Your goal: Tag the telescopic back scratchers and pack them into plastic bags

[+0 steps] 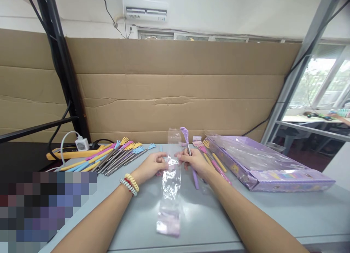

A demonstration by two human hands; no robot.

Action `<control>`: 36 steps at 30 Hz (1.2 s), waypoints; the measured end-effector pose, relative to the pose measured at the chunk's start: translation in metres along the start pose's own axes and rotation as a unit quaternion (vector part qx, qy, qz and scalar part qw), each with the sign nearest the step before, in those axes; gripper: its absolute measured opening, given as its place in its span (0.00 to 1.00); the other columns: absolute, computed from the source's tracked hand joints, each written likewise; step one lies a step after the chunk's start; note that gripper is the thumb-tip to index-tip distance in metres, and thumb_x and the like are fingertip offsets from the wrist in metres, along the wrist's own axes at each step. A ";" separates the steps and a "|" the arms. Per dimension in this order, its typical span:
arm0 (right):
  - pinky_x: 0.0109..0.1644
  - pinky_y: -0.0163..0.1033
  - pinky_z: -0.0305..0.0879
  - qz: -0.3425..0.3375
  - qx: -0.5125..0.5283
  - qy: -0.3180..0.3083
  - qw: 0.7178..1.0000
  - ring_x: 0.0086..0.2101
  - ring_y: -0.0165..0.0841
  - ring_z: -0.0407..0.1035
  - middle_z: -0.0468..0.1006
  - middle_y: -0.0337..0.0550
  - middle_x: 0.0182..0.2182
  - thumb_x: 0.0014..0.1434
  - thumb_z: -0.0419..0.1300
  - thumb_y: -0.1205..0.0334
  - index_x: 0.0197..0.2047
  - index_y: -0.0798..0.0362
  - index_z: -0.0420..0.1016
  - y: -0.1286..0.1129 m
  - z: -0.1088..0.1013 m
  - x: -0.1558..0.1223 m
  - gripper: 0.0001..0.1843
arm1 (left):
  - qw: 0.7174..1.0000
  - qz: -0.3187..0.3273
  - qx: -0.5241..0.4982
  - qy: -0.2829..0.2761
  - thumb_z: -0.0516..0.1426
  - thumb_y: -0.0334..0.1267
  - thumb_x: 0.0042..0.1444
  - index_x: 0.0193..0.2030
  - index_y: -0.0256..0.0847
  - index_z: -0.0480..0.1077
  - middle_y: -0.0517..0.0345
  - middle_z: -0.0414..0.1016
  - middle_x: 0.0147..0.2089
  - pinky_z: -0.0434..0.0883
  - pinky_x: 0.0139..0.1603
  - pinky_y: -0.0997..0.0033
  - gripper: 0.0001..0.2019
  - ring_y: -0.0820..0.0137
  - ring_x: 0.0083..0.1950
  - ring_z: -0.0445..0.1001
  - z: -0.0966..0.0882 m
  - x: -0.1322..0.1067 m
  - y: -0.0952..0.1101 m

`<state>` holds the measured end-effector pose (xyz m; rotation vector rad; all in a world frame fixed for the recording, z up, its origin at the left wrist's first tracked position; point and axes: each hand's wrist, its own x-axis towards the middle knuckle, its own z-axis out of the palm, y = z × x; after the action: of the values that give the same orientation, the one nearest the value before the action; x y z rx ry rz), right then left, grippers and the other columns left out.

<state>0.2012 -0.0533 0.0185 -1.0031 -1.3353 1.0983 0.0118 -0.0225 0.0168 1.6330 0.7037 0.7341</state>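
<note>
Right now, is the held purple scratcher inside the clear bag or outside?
Outside: the purple scratcher is in the right hand, beside the clear bag.

Centre, over the flat grey table (142, 223): the long clear plastic sleeve (171, 185). Left: the heap of slim multicoloured hand-ended sticks (112, 162). Right: the slim purple stick (195, 179); farther right, the shallow purple box (287, 186). Behind: the brown cardboard panel (177, 87).

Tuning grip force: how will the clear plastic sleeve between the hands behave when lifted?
The clear plastic sleeve probably flops; its film looks thin and crinkled. Likely light, being see-through and flat. Possibly slippery, given the glossy glare.
</note>
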 end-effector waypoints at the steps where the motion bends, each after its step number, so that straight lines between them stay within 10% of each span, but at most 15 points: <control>1: 0.16 0.30 0.56 -0.006 0.013 0.023 1.000 0.23 0.29 0.70 0.74 0.43 0.27 0.38 0.68 0.56 0.16 0.53 0.48 0.000 -0.001 0.001 0.28 | 0.999 -0.005 0.017 -0.029 0.59 0.33 0.42 0.48 0.34 0.64 0.68 0.63 0.20 0.59 0.22 0.77 0.23 0.79 0.20 0.60 0.000 -0.001 0.000; 6: 0.15 0.30 0.54 -0.024 0.050 0.074 0.996 0.18 0.27 0.66 0.72 0.39 0.20 0.35 0.69 0.58 0.17 0.51 0.46 0.001 -0.008 0.004 0.29 | 0.996 -0.016 0.039 -0.083 0.59 0.35 0.44 0.46 0.35 0.66 0.65 0.67 0.21 0.60 0.25 0.75 0.20 0.77 0.22 0.63 0.002 -0.004 0.002; 22: 0.17 0.30 0.54 0.039 -0.036 -0.108 0.993 0.23 0.32 0.71 0.75 0.41 0.23 0.40 0.66 0.52 0.18 0.52 0.50 -0.006 -0.001 -0.007 0.26 | 0.999 -0.015 -0.034 -0.023 0.62 0.42 0.44 0.52 0.37 0.58 0.65 0.69 0.25 0.61 0.24 0.75 0.29 0.77 0.22 0.66 0.009 -0.005 0.005; 28: 0.17 0.32 0.55 0.049 -0.031 -0.031 0.998 0.16 0.27 0.64 0.71 0.40 0.16 0.46 0.60 0.45 0.23 0.56 0.67 -0.006 0.002 -0.002 0.20 | 0.999 -0.015 -0.018 -0.035 0.64 0.39 0.41 0.50 0.36 0.60 0.69 0.64 0.20 0.63 0.24 0.74 0.28 0.77 0.20 0.65 0.001 -0.001 0.000; 36: 0.18 0.31 0.52 -0.002 -0.006 0.007 1.000 0.16 0.24 0.61 0.66 0.32 0.15 0.34 0.69 0.59 0.18 0.51 0.48 -0.004 -0.004 -0.001 0.28 | 0.998 -0.017 0.008 -0.061 0.64 0.41 0.42 0.44 0.34 0.63 0.67 0.65 0.20 0.63 0.22 0.74 0.23 0.77 0.20 0.64 0.003 -0.005 0.005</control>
<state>0.2053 -0.0550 0.0223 -1.0147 -1.3335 1.0812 0.0113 -0.0287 0.0212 1.6614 0.6493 0.6002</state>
